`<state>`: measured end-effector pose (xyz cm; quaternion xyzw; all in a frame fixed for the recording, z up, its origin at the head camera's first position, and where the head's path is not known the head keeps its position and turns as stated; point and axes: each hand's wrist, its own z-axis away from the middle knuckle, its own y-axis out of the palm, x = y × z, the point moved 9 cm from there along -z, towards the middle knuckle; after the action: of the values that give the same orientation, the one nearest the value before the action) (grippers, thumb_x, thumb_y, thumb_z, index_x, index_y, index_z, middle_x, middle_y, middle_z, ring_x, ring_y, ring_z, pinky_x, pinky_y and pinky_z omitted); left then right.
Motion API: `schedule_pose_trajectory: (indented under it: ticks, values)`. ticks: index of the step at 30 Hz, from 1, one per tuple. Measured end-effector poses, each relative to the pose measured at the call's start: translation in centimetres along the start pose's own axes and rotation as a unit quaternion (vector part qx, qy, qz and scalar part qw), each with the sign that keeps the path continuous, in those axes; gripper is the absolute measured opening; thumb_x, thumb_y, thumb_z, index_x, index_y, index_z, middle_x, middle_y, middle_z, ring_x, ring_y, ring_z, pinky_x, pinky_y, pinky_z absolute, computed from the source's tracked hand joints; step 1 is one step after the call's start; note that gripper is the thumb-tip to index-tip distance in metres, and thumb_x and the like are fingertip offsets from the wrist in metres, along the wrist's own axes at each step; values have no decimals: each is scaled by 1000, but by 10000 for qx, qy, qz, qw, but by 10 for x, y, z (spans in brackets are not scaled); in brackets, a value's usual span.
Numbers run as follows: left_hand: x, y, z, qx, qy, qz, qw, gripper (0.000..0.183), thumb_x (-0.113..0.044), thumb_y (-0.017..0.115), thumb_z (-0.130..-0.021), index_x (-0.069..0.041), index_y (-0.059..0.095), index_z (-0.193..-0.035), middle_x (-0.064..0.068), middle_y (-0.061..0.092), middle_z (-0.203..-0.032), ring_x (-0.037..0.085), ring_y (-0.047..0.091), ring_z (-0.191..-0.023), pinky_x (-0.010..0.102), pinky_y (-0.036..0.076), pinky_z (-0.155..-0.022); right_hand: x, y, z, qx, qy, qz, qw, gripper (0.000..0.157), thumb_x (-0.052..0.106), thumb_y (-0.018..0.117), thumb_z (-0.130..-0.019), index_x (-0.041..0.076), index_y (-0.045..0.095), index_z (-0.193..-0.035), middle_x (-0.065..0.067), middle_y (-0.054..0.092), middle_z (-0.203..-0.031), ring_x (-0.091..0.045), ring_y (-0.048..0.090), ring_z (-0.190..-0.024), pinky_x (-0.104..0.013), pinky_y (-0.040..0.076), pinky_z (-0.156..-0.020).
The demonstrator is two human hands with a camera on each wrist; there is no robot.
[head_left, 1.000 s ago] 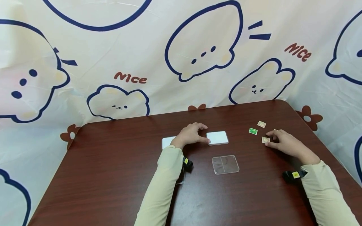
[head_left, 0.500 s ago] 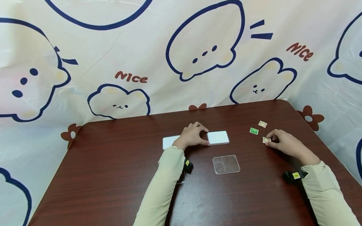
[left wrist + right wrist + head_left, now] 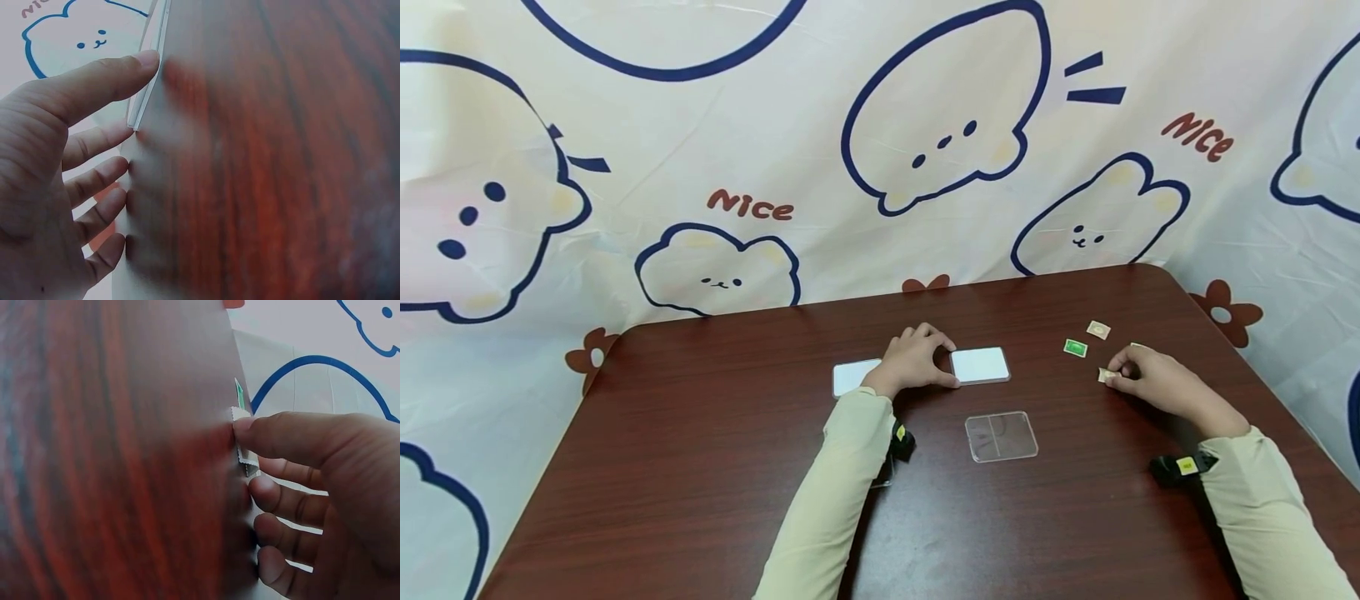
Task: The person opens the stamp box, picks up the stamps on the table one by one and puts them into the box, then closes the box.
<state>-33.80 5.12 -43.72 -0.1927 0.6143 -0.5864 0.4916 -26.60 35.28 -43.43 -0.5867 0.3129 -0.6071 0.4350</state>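
Note:
My left hand (image 3: 913, 360) has its thumb and index finger on the left end of a flat clear case (image 3: 981, 365) with a white face; the left wrist view shows the thumb on the edge of the case (image 3: 153, 44) and the other fingertips against the table. At the right, my right hand (image 3: 1161, 383) pinches a small tan postage stamp (image 3: 1103, 375). Its perforated edge shows in the right wrist view, where the stamp (image 3: 237, 415) is bent under the thumb. Close by lie a green stamp (image 3: 1076, 347) and another tan stamp (image 3: 1098, 330).
A second white-faced case (image 3: 855, 375) is partly behind my left hand. Nearer me lies a clear plastic cover (image 3: 1002, 437), and part of another clear piece (image 3: 886, 475) shows beside my left sleeve. A patterned cloth (image 3: 850, 250) stands behind the brown table (image 3: 700, 467).
My left thumb and index finger have come in closer on the end of the white-faced case. Less of the tan stamp shows at my right fingertips. The other pieces lie as before.

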Motion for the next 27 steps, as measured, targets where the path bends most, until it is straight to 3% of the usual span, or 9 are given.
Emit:
schedule_pose_trajectory:
  ticks: [13,18,27]
  values:
    - [-1,-1,1,-30,34,-39,10000,55,-54,72,-80,-30,58,-127,-1,43,-142,25,39,-130,47,32,-109,17,1,-9,-60,-151,-123,9998,16,23,66,-90,7,61,-92,-2,51,-79,-15,46,-73,-29,36,-66]
    - [-1,-1,1,-23,6,-90,10000,55,-54,72,-80,-30,57,-127,-1,43,-142,24,39,-130,46,32,-109,41,2,-16,-90,-393,-316,9987,19,28,66,-92,9,61,-93,-1,51,-80,-11,46,-72,-26,37,-64]
    - [-3,0,2,1,-18,-56,10000,54,-53,72,-80,-29,57,-126,-1,42,-143,24,38,-132,45,32,-109,92,17,-35,135,-814,-633,9946,12,20,66,-91,9,62,-93,-1,53,-80,-15,49,-77,-26,40,-65]
